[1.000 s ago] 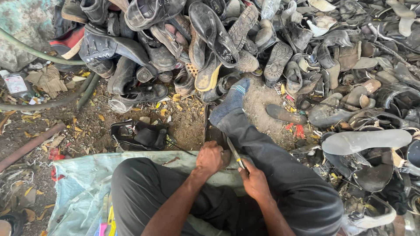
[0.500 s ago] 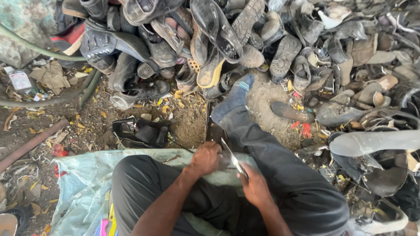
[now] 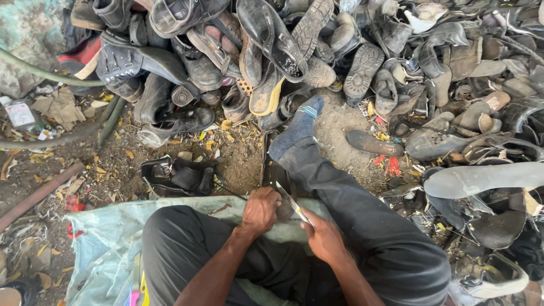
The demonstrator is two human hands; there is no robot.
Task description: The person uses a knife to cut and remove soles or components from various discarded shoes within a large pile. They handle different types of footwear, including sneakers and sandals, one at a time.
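Observation:
I sit on the ground with dark trousers on, my right leg stretched out and its blue-grey sock (image 3: 294, 133) pointing at a shoe heap. My left hand (image 3: 262, 209) is closed around a dark piece of shoe material (image 3: 285, 208) between my knees. My right hand (image 3: 322, 238) grips a knife (image 3: 290, 202) whose thin blade slants up and left against that piece. The dark piece is mostly hidden by my fingers.
A big heap of worn shoes and soles (image 3: 351, 62) fills the top and right. A torn black shoe (image 3: 178, 175) lies on the dirt to the left. A pale green sack (image 3: 107, 243) is spread under me. Hoses (image 3: 51, 76) and a reddish pipe (image 3: 37, 195) lie at the left.
Both hands stay together at the dark piece; the knife blade has shifted slightly against it. The view has moved a little.

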